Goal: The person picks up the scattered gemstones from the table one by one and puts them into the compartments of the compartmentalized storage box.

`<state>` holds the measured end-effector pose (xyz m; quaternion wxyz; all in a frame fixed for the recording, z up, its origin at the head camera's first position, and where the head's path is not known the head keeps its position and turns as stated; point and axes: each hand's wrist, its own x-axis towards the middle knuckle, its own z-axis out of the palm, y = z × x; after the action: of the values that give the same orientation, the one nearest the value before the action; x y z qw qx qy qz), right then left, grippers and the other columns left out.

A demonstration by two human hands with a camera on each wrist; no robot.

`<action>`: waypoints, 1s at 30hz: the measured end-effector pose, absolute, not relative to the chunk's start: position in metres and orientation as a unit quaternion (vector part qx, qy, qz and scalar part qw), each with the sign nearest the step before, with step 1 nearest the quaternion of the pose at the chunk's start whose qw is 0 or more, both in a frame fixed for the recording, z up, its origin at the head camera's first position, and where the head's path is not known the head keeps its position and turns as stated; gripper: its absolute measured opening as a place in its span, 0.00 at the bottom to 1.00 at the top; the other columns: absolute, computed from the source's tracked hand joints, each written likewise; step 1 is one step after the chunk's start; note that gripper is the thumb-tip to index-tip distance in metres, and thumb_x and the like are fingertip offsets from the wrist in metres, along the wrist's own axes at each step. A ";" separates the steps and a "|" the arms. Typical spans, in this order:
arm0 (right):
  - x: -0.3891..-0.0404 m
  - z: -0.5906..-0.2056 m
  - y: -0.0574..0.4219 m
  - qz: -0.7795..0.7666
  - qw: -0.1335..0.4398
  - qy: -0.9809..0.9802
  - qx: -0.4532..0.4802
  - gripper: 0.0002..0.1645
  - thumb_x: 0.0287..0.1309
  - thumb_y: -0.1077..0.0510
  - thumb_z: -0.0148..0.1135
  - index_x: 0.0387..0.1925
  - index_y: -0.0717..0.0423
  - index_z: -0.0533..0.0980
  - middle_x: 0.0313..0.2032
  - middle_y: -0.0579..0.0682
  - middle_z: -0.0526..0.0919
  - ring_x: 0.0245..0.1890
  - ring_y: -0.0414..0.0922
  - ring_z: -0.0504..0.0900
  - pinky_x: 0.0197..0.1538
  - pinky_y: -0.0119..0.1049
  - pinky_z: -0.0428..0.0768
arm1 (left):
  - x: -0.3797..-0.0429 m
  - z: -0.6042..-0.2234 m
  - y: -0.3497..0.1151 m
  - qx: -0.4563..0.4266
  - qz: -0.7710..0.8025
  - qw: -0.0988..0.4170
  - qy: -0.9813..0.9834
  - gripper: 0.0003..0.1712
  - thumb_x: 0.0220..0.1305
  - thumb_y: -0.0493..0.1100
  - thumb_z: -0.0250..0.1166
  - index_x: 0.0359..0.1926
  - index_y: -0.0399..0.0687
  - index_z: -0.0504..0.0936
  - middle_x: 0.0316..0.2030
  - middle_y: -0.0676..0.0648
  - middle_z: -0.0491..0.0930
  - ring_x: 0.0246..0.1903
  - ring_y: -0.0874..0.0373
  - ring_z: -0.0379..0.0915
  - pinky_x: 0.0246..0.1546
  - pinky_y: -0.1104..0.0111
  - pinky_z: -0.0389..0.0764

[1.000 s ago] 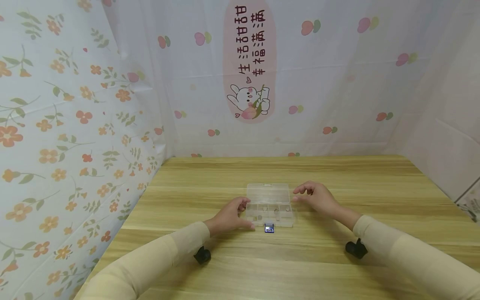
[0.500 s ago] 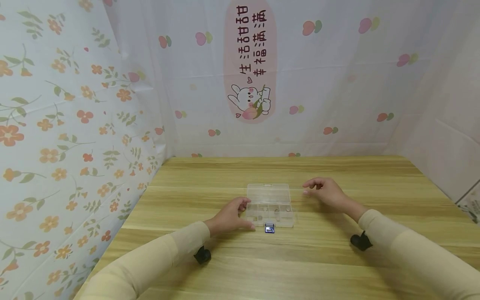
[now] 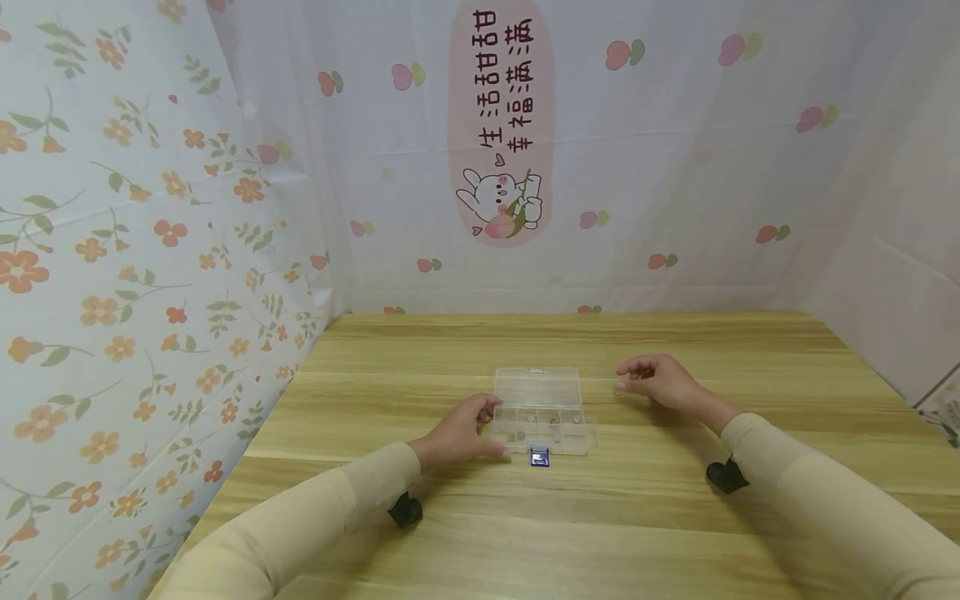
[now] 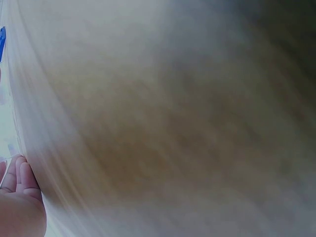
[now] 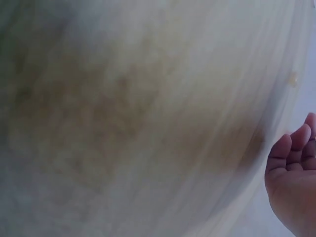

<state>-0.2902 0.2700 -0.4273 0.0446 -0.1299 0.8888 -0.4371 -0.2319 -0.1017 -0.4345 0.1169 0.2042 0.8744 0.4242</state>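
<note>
A clear plastic compartment box point(image 3: 572, 442) lies on the table with its lid point(image 3: 537, 386) folded back. A blue latch point(image 3: 539, 457) stands out at its front edge. Several tiny pieces sit in its compartments, too small to identify. My left hand point(image 3: 467, 429) grips the box's left end, thumb at the front corner and fingers at the side. To the right of the box, my right hand point(image 3: 667, 386) hovers low, fingers loosely curled and thumb apart from the forefinger. Something small and pale point(image 3: 618, 391) shows right at the thumb tip. In the right wrist view, the curled fingers point(image 5: 281, 150) appear without the thumb.
The wood-grain table point(image 3: 480, 533) ends at a white printed curtain point(image 3: 675, 167) behind and a floral curtain point(image 3: 187, 250) on the left. A black wrist camera point(image 3: 406, 510) hangs under the left sleeve, another camera point(image 3: 727, 476) under the right. Both wrist views are largely blurred.
My right hand has moved right, away from the box's right edge, slowing in the latest frames. My left hand and the box stay in place.
</note>
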 end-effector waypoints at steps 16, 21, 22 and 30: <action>-0.294 -0.434 0.273 -0.435 0.086 0.885 -0.139 0.22 0.57 0.54 0.70 0.48 0.65 0.78 0.39 0.52 0.77 0.39 0.47 0.71 0.36 0.33 0.73 | -0.234 -0.436 -0.101 0.206 0.419 0.113 0.877 0.46 0.46 0.47 0.80 0.64 0.42 0.68 0.48 0.52 0.70 0.48 0.57 0.65 0.53 0.61 0.68; -0.293 -0.434 0.271 -0.436 0.092 0.886 -0.129 0.21 0.57 0.55 0.70 0.47 0.64 0.78 0.37 0.52 0.76 0.38 0.47 0.70 0.35 0.33 0.71 | -0.234 -0.437 -0.101 0.209 0.420 0.111 0.876 0.46 0.46 0.47 0.80 0.64 0.42 0.68 0.48 0.52 0.70 0.48 0.57 0.65 0.53 0.62 0.68; -0.293 -0.434 0.270 -0.437 0.093 0.886 -0.126 0.21 0.57 0.55 0.70 0.47 0.64 0.78 0.37 0.52 0.76 0.38 0.47 0.70 0.35 0.33 0.71 | -0.234 -0.437 -0.101 0.209 0.420 0.112 0.876 0.46 0.46 0.47 0.80 0.64 0.42 0.68 0.48 0.52 0.70 0.48 0.57 0.65 0.53 0.62 0.68; -0.289 -0.432 0.267 -0.442 0.100 0.883 -0.121 0.19 0.58 0.56 0.70 0.46 0.64 0.78 0.36 0.51 0.74 0.36 0.46 0.69 0.33 0.33 0.71 | -0.232 -0.436 -0.100 0.206 0.423 0.115 0.875 0.46 0.46 0.47 0.80 0.64 0.42 0.68 0.47 0.51 0.70 0.47 0.57 0.64 0.52 0.62 0.68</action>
<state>-0.2889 0.2672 -0.4319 0.1001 -0.1210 0.8832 -0.4420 -0.2323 -0.1003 -0.4360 0.1145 0.2063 0.8747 0.4233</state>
